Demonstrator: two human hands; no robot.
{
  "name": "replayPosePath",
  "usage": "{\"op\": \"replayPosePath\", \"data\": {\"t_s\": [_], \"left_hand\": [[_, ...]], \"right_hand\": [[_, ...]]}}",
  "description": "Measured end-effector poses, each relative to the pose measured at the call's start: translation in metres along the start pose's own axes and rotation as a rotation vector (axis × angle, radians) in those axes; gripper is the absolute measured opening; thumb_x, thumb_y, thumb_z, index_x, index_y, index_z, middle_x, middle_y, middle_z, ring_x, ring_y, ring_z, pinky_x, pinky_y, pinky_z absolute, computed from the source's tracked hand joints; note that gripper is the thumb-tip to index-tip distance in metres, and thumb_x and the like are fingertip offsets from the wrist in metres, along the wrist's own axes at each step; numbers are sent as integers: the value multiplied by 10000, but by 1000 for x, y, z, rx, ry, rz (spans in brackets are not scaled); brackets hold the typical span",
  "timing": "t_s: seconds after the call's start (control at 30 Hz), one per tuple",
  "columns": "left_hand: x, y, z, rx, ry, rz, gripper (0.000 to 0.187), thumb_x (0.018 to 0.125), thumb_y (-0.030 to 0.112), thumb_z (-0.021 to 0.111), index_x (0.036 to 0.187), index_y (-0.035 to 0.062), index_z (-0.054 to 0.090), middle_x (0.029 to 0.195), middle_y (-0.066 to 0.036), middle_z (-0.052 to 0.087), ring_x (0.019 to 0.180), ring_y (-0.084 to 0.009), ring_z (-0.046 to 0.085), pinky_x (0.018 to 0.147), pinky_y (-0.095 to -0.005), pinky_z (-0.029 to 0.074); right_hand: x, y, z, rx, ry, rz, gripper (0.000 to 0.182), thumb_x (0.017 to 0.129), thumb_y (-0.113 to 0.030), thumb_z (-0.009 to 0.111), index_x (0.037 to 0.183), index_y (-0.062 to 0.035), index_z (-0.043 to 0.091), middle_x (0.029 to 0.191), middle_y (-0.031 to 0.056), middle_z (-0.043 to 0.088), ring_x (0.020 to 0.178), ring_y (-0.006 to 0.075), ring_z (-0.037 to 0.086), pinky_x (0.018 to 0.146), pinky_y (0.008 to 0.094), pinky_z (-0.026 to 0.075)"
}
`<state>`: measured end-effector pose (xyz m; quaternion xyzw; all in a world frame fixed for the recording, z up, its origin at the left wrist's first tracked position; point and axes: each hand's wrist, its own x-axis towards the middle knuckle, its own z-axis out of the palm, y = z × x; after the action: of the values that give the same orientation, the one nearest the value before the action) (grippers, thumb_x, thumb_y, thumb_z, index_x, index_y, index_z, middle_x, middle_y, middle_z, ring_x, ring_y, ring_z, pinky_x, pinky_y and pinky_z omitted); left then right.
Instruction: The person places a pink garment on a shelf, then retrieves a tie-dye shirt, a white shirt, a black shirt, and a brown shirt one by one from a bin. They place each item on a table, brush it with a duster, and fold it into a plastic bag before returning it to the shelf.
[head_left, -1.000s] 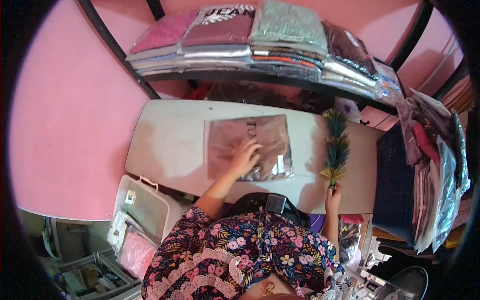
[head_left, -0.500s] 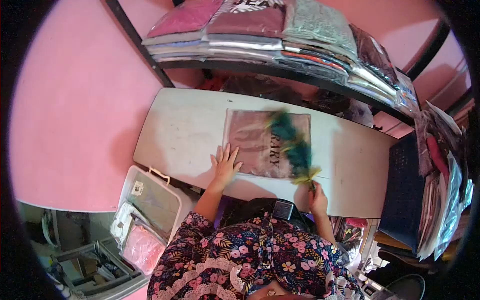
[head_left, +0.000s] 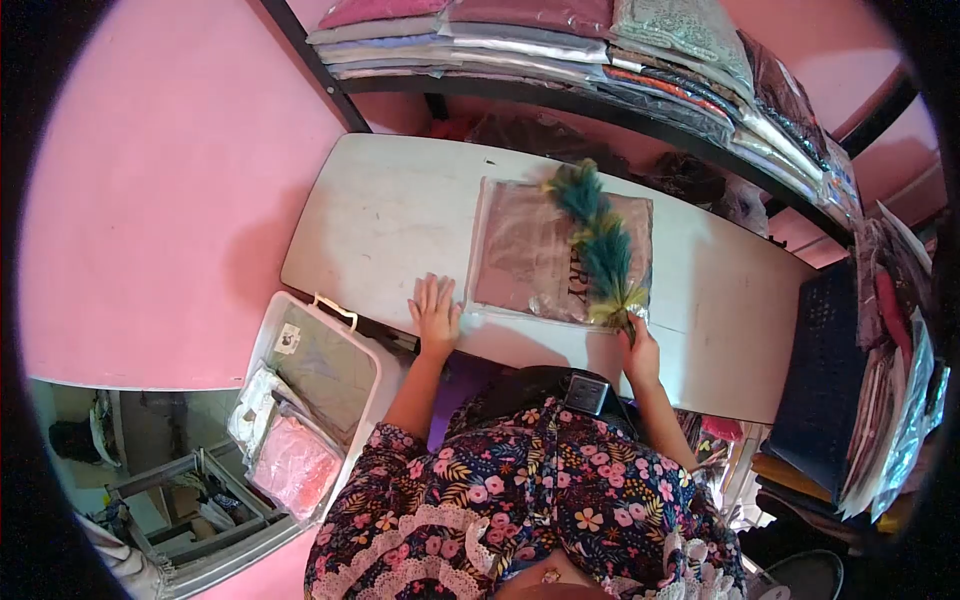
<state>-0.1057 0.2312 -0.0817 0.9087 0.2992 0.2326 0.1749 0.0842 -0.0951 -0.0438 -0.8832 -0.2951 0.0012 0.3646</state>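
Observation:
A green and yellow feather duster lies across a brownish-pink folded garment in a clear plastic bag. Dark printed letters on the garment are partly covered by the feathers. My right hand is closed around the duster's handle, just past the bag's near edge. Flat on the white table, my left hand rests with fingers spread, left of the bag's near corner and apart from it.
Stacks of bagged clothes fill a black-framed shelf behind the table. A white plastic bin with bagged garments stands at the lower left. At the right, a dark blue basket stands beside more bagged clothes.
My left hand has come off the bag's corner onto the bare tabletop. The duster, blurred before, now shows sharply on the bag. The whole view has shifted somewhat.

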Motion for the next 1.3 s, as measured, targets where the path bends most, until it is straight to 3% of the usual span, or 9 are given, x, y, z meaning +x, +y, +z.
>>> {"op": "replayPosePath", "data": {"t_s": [0.2,0.27,0.47,0.6,0.8,0.87,1.0,1.2,1.3], "left_hand": [[17,15,-20,-68,149,-62,556,829,154,483,1363,60,359,1487,-182,170,1378,-356,128,1093,-521,70],[23,22,-23,-139,268,89,573,819,137,481,1369,53,344,1484,-201,159,1374,-381,116,1093,-522,76],[32,44,-6,-180,121,118,672,783,142,562,1396,82,293,1489,-233,52,1377,-405,45,1067,-587,61],[29,50,-6,-206,220,127,662,805,192,544,1397,59,281,1486,-245,60,1375,-415,52,1070,-574,55],[21,45,7,-93,98,162,657,832,272,554,1398,74,286,1490,-231,80,1378,-399,80,1077,-556,92],[18,48,11,36,-249,252,643,831,314,570,1392,125,319,1487,-204,136,1370,-366,148,1080,-531,142],[19,49,9,124,-248,362,609,833,336,574,1379,170,360,1474,-168,212,1353,-330,216,1084,-493,179],[19,51,8,83,-186,348,555,838,333,569,1353,201,409,1462,-113,270,1339,-297,259,1084,-463,201],[20,49,9,92,-209,342,561,838,326,570,1359,207,403,1464,-109,270,1341,-288,259,1086,-459,197]], "right_hand": [[2,-11,-4,-100,-410,-342,350,834,-198,579,1168,-142,490,924,195,628,784,407,604,657,485,484],[9,-20,-14,-151,-431,-316,351,831,-203,581,1166,-144,494,942,194,626,782,405,605,656,487,485],[14,-20,-1,-26,-197,36,359,823,-194,582,1169,-136,507,1005,215,615,809,412,604,672,486,491],[2,-19,-16,-90,-449,-474,365,822,-219,593,1173,-157,512,941,189,630,768,386,618,645,464,504],[15,-28,-6,-59,-214,-93,366,820,-186,594,1174,-143,512,891,212,627,763,394,616,635,470,499],[24,-34,-2,-44,-198,-30,381,814,-174,600,1181,-131,509,884,216,626,758,403,613,637,475,494],[37,-45,-10,-209,-359,-203,375,827,-196,597,1185,-144,499,883,230,627,752,393,618,620,493,490],[56,-58,17,-186,-198,22,331,845,-266,570,1160,-196,498,816,219,635,739,401,618,615,491,496],[54,-71,17,-202,-335,-185,355,820,-235,601,1157,-166,510,856,208,632,733,403,615,626,484,496]]}}
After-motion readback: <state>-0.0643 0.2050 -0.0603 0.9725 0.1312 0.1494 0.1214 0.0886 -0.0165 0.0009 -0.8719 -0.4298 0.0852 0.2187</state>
